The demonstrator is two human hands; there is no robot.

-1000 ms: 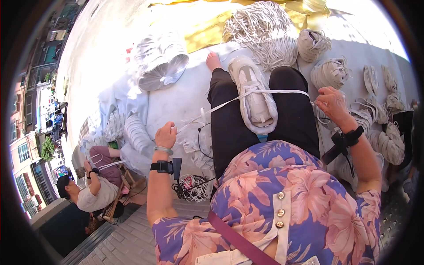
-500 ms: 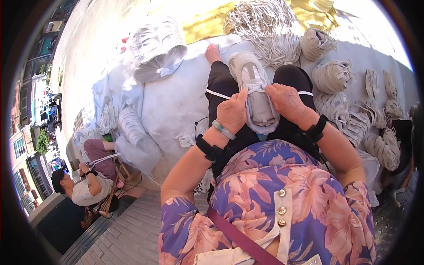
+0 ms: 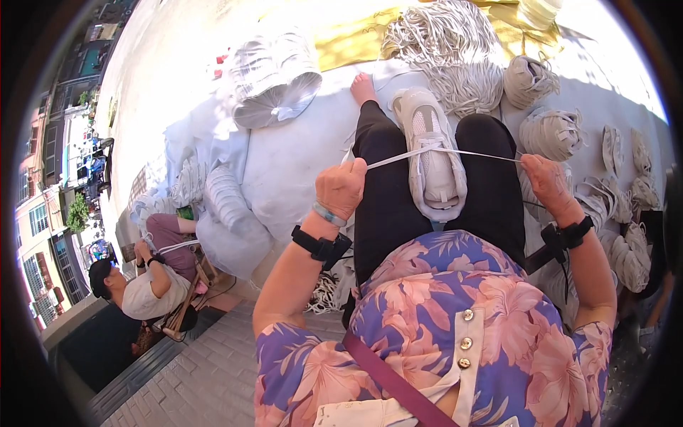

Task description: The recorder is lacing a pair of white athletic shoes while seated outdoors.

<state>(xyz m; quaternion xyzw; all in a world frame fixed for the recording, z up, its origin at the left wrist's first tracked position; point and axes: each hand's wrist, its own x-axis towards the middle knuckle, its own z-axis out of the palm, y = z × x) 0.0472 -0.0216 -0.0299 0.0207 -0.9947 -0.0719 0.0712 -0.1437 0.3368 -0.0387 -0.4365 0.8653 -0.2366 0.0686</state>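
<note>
A pale grey and white shoe (image 3: 432, 171) rests between my thighs, its toe pointing away from me. A white shoelace (image 3: 398, 157) runs through the shoe's upper and stretches out taut to both sides. My left hand (image 3: 341, 186), closed in a fist, grips one end over my left thigh. At the other side my right hand (image 3: 546, 182) pinches the opposite end, just beyond my right knee. Both hands are apart from the shoe. The lace's tips are hidden in my fingers.
A heap of loose white laces (image 3: 448, 53) lies beyond my knees on yellow cloth (image 3: 348, 39). Rolled bundles of shoe uppers (image 3: 551, 134) stand at the right. A bagged stack of white pieces (image 3: 277, 78) is at the far left. Another person (image 3: 153, 285) sits at the left.
My hands have moved from the shoe's throat outward to either side, drawing the lace tight across it. The view has shifted slightly.
</note>
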